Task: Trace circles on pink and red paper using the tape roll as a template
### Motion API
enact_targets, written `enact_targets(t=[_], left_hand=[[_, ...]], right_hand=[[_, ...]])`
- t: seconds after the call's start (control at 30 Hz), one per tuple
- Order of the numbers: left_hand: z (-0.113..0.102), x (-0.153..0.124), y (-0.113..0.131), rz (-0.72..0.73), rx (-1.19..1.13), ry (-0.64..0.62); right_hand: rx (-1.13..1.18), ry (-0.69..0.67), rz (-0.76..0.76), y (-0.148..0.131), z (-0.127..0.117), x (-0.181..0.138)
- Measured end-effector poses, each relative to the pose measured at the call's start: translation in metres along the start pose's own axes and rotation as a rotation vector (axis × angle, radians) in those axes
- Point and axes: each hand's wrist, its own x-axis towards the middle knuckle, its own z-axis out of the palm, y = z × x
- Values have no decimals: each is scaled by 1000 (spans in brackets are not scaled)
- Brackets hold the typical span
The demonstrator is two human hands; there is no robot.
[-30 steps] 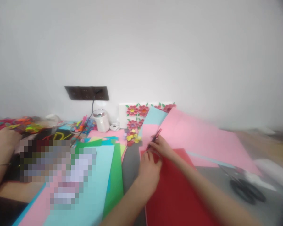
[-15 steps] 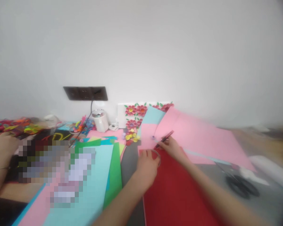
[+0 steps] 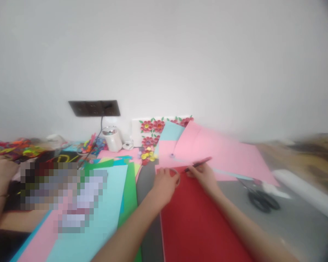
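Near the far end of a red sheet of paper (image 3: pixel 199 222), my left hand (image 3: pixel 165 185) has its fingers curled over a thin round ring (image 3: pixel 178 177), pressing it down at the sheet's left side. What kind of ring it is remains blurred. My right hand (image 3: pixel 203 176) grips a dark pen (image 3: pixel 198 164) just right of the ring. The pen lies at a low slant, with its tip pointing left toward the ring; whether it touches the paper I cannot tell.
Pink sheets (image 3: pixel 221 153) lie behind the red one. Black-handled scissors (image 3: pixel 262 200) and a white roll (image 3: pixel 303 193) are to the right. Blue sheets (image 3: pixel 106 203), a white cup (image 3: pixel 112 140) and another person's hand (image 3: pixel 2 171) are leftward. A paper-flower board (image 3: pixel 136 133) leans at the wall.
My right hand has moved right and slightly toward me, away from the ring, and the pen lies flatter. My left hand stays on the ring. The whole view has shifted a little.
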Motion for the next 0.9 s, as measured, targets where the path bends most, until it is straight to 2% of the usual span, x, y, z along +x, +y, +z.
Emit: enact_targets(t=[0.37,0.63,0.8,0.9], left_hand=[[-4,0,2,-17,-12,-14],[-5,1,-6,-16,-56,-28],[-8,0,-7,-13,-79,-35],[-9,-1,-6,-17,-85,-39]], right_hand=[[27,-33,-82,7,1,-5],[-54,-71,-128,1,2,-9],[-101,-77,-140,0,-2,-22],[-166,-43,-208,2,-4,-35]])
